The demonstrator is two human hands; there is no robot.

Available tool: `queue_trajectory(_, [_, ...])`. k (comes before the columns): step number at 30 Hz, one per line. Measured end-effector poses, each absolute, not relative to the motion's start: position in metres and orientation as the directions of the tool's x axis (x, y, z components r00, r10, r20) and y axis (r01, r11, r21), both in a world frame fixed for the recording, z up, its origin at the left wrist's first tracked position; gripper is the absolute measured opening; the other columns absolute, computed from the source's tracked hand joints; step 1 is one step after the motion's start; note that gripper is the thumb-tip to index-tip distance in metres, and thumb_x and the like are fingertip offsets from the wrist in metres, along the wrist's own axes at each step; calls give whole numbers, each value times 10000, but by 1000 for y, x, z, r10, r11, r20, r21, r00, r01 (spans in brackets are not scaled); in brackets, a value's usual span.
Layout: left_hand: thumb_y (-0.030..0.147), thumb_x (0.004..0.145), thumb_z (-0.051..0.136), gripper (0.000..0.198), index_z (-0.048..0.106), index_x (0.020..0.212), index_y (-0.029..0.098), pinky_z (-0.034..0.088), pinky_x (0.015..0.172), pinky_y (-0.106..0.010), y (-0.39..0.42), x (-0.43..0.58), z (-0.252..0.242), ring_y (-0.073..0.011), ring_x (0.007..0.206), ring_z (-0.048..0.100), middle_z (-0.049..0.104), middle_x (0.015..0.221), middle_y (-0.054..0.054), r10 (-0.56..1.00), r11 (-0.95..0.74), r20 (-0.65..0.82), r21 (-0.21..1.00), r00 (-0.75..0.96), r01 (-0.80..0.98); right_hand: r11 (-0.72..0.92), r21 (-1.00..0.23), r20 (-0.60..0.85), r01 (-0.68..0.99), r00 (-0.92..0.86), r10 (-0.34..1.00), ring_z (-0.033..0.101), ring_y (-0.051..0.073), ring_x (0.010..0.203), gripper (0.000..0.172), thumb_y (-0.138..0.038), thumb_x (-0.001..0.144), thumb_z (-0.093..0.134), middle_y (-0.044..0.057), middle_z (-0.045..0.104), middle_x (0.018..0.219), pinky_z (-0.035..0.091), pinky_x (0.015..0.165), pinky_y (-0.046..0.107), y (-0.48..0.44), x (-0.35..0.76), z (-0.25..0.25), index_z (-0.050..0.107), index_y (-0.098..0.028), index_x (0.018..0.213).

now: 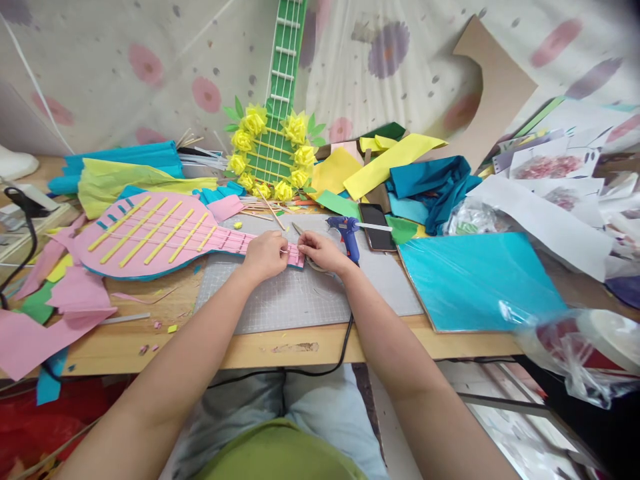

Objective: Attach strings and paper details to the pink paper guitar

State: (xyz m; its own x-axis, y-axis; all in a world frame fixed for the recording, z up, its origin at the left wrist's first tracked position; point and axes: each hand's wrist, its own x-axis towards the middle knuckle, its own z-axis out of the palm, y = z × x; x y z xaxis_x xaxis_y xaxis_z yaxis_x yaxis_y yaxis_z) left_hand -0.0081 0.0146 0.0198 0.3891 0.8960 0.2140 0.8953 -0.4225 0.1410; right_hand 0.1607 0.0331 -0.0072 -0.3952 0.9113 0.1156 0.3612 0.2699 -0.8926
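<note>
A pink paper guitar (145, 233) with yellow strips and a blue edge lies flat, its neck pointing right over the grey cutting mat (280, 307). My left hand (267, 255) is closed over the neck near its end. At the tip of that neck my right hand (323, 250) makes a pinch; what lies between its fingertips is too small to name. Scissors lie partly hidden beneath my right hand. Just beyond it rests a blue glue gun (346, 233), its cord running off the table's front edge.
Behind stands a green paper guitar (280, 143) ringed with yellow flowers. A phone (376, 227) lies right of the glue gun, near a wrapped blue sheet (480, 283). Pink paper scraps (75, 300) cover the left side. Yellow paper (395, 163) and crumpled blue paper (430, 187) are piled behind.
</note>
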Motion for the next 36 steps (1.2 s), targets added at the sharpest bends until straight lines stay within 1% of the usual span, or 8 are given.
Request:
queue_trajectory(5, [157, 715, 448, 147, 587, 682, 187, 410, 661, -313, 14, -7, 19, -204, 861, 564, 600, 803, -60, 896, -424, 200, 119, 396, 898, 323, -845, 149, 426, -393, 907, 464, 110, 653, 21, -185, 730, 457, -32, 498, 680, 372, 668, 261, 31, 158, -5, 477, -185, 726])
queue_trajectory(11, [290, 766, 462, 204, 628, 709, 187, 426, 689, -322, 15, -11, 24, -216, 844, 566, 598, 801, -71, 914, -390, 191, 173, 357, 905, 286, -917, 153, 278, -416, 896, 470, 103, 670, 82, -264, 745, 494, -25, 499, 727, 395, 673, 251, 29, 154, 0, 493, -183, 757])
queue_trajectory(16, [330, 742, 488, 214, 629, 675, 184, 426, 737, -323, 17, -10, 23, -215, 814, 564, 591, 760, -75, 902, -423, 180, 184, 392, 887, 387, -882, 253, 267, -425, 869, 494, 133, 866, 114, -296, 713, 579, 8, 549, 833, 388, 818, 276, 30, 147, 5, 558, -184, 718])
queue_trajectory(19, [419, 707, 530, 256, 623, 659, 185, 424, 750, -345, 15, -6, 22, -240, 830, 557, 585, 759, -84, 916, -387, 183, 165, 358, 907, 373, -897, 246, 239, -433, 868, 500, 139, 910, 103, -282, 703, 589, 14, 562, 848, 380, 871, 294, 32, 145, 4, 570, -181, 696])
queue_trajectory(21, [425, 714, 520, 274, 632, 693, 176, 417, 775, -362, 14, -3, 21, -255, 856, 551, 583, 779, -97, 925, -357, 197, 150, 326, 922, 321, -924, 212, 209, -419, 883, 511, 136, 887, 115, -291, 695, 594, 16, 558, 854, 403, 842, 288, 32, 145, 3, 573, -178, 700])
queue_trajectory(26, [344, 754, 468, 266, 641, 818, 153, 400, 812, -382, 8, 5, 19, -272, 917, 528, 584, 849, -124, 935, -317, 208, 137, 285, 939, 217, -960, 129, 179, -404, 905, 521, 114, 743, 143, -310, 663, 609, 21, 536, 891, 454, 676, 259, 30, 146, 4, 582, -171, 684])
queue_trajectory(32, [290, 757, 465, 231, 626, 848, 153, 397, 808, -373, 5, 11, 15, -266, 927, 510, 581, 870, -117, 932, -299, 244, 99, 268, 949, 225, -953, 132, 204, -391, 911, 538, 113, 747, 108, -267, 641, 611, 18, 556, 862, 463, 681, 249, 29, 146, 6, 591, -161, 638])
queue_trajectory(36, [269, 747, 482, 168, 609, 795, 170, 392, 783, -375, 4, 13, 13, -264, 917, 500, 564, 866, -110, 928, -281, 287, 116, 238, 953, 143, -965, 59, 220, -347, 936, 531, 101, 621, 103, -260, 657, 593, -10, 553, 711, 459, 607, 245, 26, 145, 6, 554, -167, 672])
